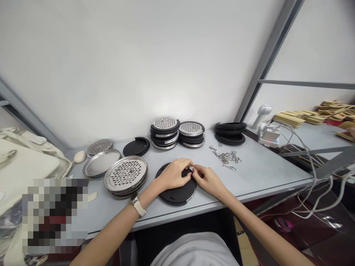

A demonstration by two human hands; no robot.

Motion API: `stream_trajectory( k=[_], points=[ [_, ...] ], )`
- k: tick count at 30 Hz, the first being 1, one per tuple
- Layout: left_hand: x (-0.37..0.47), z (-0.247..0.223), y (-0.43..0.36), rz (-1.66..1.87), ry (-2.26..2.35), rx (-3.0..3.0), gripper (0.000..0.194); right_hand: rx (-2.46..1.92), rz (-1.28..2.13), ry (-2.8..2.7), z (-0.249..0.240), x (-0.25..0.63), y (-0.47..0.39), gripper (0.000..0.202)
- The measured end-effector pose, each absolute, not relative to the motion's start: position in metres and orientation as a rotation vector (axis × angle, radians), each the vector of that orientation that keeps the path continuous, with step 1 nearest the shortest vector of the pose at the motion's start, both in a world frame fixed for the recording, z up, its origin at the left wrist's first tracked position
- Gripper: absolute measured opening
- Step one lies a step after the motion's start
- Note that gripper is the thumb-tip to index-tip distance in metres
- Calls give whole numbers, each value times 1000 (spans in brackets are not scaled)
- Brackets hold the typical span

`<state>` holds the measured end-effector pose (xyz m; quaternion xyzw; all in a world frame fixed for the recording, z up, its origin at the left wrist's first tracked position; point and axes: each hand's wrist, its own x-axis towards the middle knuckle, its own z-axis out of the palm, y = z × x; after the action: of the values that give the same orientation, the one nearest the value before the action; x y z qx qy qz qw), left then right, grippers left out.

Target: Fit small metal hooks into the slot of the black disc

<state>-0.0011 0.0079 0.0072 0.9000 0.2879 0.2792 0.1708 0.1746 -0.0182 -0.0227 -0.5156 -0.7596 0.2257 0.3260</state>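
A round black disc [177, 192] with a thin metal rim showing at its lower right lies flat near the table's front edge. My left hand [175, 173], a watch on its wrist, reaches over the disc with thumb and fingers closed near its upper right edge. There my right hand [205, 179] meets it, fingers pinched together. A small shiny metal piece [191, 168] shows between the fingertips, mostly hidden. To the right of the hands lies a loose heap of small metal clips [227, 157].
Perforated metal discs [127, 171] and plain metal plates [102, 163] are stacked at left. Behind stand two stacks of black-rimmed perforated discs [165, 123] [191, 128], a black disc [135, 146] and black rings [230, 138]. Cables [313, 166] hang at right; a cream bag [27, 166] sits left.
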Motion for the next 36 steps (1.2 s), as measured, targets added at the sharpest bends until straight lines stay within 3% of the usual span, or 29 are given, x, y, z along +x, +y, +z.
stream_trajectory(
  k=[20,27,36],
  points=[
    [-1,5,10,798,777,2558,24,-1336,615,-1899,-23,176,-17,29],
    [-2,4,8,802,1051,2554,25,-1334,563,-1834,-25,176,-12,32],
    [-2,6,6,728,1023,2525,29,-1302,603,-2053,-25,176,-14,28]
  ],
)
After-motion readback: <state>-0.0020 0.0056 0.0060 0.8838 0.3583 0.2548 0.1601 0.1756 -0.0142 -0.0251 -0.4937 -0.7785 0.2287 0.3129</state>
